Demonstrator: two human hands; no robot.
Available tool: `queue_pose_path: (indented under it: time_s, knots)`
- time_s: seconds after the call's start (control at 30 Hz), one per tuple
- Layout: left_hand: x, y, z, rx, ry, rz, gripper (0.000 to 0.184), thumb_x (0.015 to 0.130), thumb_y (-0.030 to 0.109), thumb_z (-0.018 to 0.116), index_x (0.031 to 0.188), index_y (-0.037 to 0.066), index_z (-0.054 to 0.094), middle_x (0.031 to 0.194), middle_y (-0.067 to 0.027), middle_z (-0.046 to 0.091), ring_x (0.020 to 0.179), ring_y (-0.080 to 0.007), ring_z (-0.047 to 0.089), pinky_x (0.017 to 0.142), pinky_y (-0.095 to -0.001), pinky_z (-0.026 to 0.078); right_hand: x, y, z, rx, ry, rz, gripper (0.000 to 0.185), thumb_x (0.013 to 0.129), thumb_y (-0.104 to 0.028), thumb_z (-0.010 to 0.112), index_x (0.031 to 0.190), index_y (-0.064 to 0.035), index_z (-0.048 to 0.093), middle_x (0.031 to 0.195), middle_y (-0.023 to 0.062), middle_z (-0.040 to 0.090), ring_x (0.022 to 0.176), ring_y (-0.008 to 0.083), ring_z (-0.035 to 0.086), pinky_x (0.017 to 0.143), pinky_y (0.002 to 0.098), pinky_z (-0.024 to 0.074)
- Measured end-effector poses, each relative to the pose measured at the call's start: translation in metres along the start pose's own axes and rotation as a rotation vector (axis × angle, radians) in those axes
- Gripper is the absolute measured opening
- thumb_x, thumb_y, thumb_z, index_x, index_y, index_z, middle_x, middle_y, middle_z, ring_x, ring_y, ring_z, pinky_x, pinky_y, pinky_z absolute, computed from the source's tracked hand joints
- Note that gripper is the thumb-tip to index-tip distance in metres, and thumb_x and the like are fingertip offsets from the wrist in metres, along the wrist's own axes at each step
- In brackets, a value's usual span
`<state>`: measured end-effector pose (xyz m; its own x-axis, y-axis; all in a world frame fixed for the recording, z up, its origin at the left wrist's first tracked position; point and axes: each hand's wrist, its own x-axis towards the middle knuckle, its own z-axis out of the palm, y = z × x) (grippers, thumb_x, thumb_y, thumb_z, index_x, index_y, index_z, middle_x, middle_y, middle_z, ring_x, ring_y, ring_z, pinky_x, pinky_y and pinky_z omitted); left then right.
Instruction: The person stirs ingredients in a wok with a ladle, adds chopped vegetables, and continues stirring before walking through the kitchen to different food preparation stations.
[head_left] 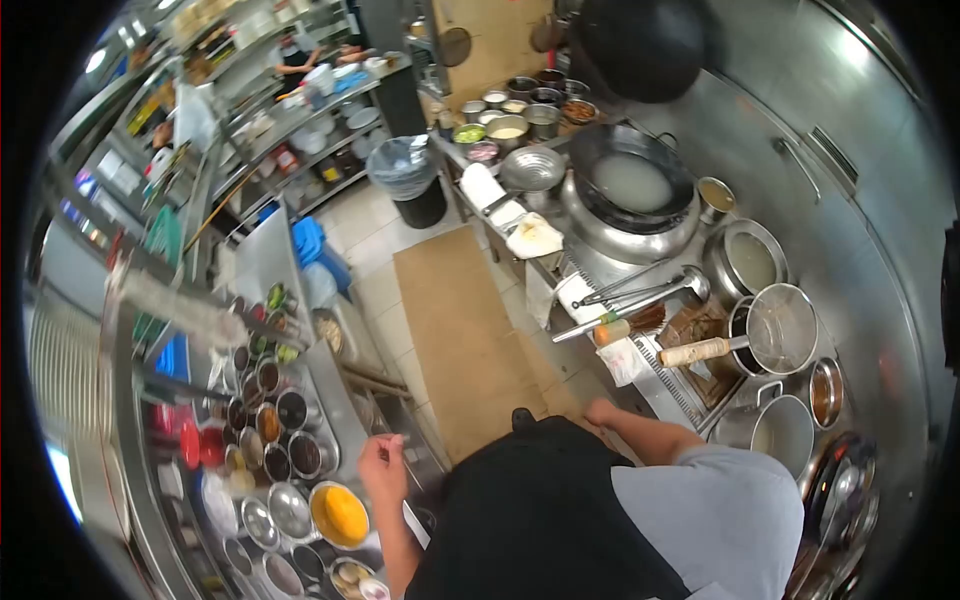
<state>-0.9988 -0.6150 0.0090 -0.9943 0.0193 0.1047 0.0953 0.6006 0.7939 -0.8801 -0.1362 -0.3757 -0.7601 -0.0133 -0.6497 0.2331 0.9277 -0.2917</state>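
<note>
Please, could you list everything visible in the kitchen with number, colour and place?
Wok: one, black, on stove
Strainer: one, silver, right side
Ladle: one, silver, near wok
Brush: one, brown, near ladle
Containers: many, mostly silver, both sides
Pot of yellow food: one, silver, left side
Bin: one, black, upper centre
Mat: at least one, brown, centre
Other people: at least one, dark clothes, background
Far shelf items: many, mixed colours, blurred
Apron: one, black, foreground
Left hand: one, bare, near that pot
Right hand: one, bare, near stove
</note>
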Motion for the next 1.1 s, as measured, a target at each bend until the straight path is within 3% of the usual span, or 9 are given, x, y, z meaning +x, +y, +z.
queue_pose_path:
  time_s: [0.1,0.17,0.23,0.3,0.43,0.47,0.67,0.93,1.1]
  knots:
    - [0.067,-0.010,0.020,-0.028,-0.029,0.053,0.019,0.098,0.016,0.073,0.092,-0.002,0.069,0.090,-0.0137,0.073,0.074,-0.0214,0.065,0.071,-0.0351,0.054,0.049,-0.060,-0.081,0.016,0.374,-0.396,0.030,0.098,-0.033,0.067,0.111,-0.0067,0.075,0.119,0.0179,0.074,0.101,0.0395,0.072,0.089,0.0492,0.0579]
    - [0.110,-0.019,0.037,-0.086,-0.118,0.001,0.019,0.099,0.016,0.073,0.096,-0.002,0.069,0.093,-0.0123,0.072,0.076,-0.0199,0.065,0.073,-0.0346,0.054,0.006,-0.154,-0.183,0.970,0.204,-0.042,0.033,0.099,-0.029,0.072,0.121,-0.0043,0.071,0.114,0.0142,0.075,0.104,0.0292,0.073,0.092,0.0433,0.0577]
    - [0.157,-0.023,0.057,-0.058,-0.240,0.015,0.021,0.098,0.017,0.074,0.105,-0.002,0.071,0.100,-0.0126,0.072,0.079,-0.0195,0.065,0.075,-0.0345,0.054,0.010,-0.189,-0.217,1.035,0.213,-0.129,0.041,0.099,-0.027,0.076,0.130,-0.0026,0.067,0.113,0.0123,0.075,0.108,0.0228,0.071,0.095,0.0397,0.0565]
    - [0.200,-0.020,0.082,-0.093,-0.307,0.105,0.027,0.102,0.019,0.072,0.118,-0.002,0.070,0.091,-0.0073,0.070,0.079,-0.0137,0.063,0.073,-0.0292,0.052,0.004,-0.207,-0.230,0.996,0.295,-0.124,0.041,0.098,-0.027,0.076,0.130,-0.0032,0.067,0.114,0.0126,0.075,0.109,0.0234,0.072,0.096,0.0408,0.0564]
    - [0.285,-0.009,0.127,-0.125,-0.546,0.247,0.043,0.103,0.021,0.071,0.141,0.001,0.063,0.110,-0.0130,0.071,0.091,-0.0179,0.066,0.080,-0.0330,0.054,0.010,-0.199,-0.201,0.993,0.396,-0.050,0.048,0.095,-0.038,0.078,0.128,-0.0048,0.068,0.107,0.0123,0.077,0.103,0.0278,0.073,0.092,0.0418,0.0566]
    - [0.302,0.007,0.133,-0.151,-0.676,0.200,0.049,0.100,0.019,0.070,0.142,-0.004,0.060,0.134,-0.0226,0.065,0.115,-0.0311,0.065,0.097,-0.0413,0.055,-0.003,-0.199,-0.204,0.982,0.451,0.050,0.048,0.095,-0.040,0.078,0.128,-0.0059,0.069,0.110,0.0136,0.077,0.105,0.0299,0.073,0.092,0.0426,0.0566]
    - [0.371,0.029,0.210,0.170,-1.145,0.752,0.061,0.097,0.023,0.075,0.148,-0.004,0.054,0.144,-0.0274,0.062,0.128,-0.0425,0.062,0.108,-0.0471,0.050,-0.071,-0.223,-0.215,0.865,0.550,0.475,0.043,0.093,-0.039,0.075,0.120,-0.0053,0.076,0.113,0.0213,0.077,0.107,0.0395,0.073,0.092,0.0501,0.0569]
    - [0.268,0.132,0.284,0.745,-1.548,1.325,0.067,0.093,0.023,0.077,0.148,-0.006,0.053,0.147,-0.0301,0.058,0.138,-0.0456,0.054,0.116,-0.0494,0.045,-0.187,-0.275,-0.155,1.131,0.551,1.060,0.041,0.094,-0.036,0.066,0.111,-0.0009,0.079,0.111,0.0233,0.077,0.107,0.0433,0.073,0.093,0.0533,0.0572]
    - [0.131,0.177,0.316,0.594,-1.730,1.722,0.062,0.094,0.023,0.075,0.146,-0.005,0.055,0.143,-0.0297,0.060,0.132,-0.0466,0.057,0.113,-0.0509,0.046,-0.255,-0.313,-0.069,1.348,0.635,1.254,0.043,0.095,-0.037,0.066,0.108,0.0020,0.079,0.111,0.0235,0.077,0.107,0.0422,0.073,0.092,0.0519,0.0573]
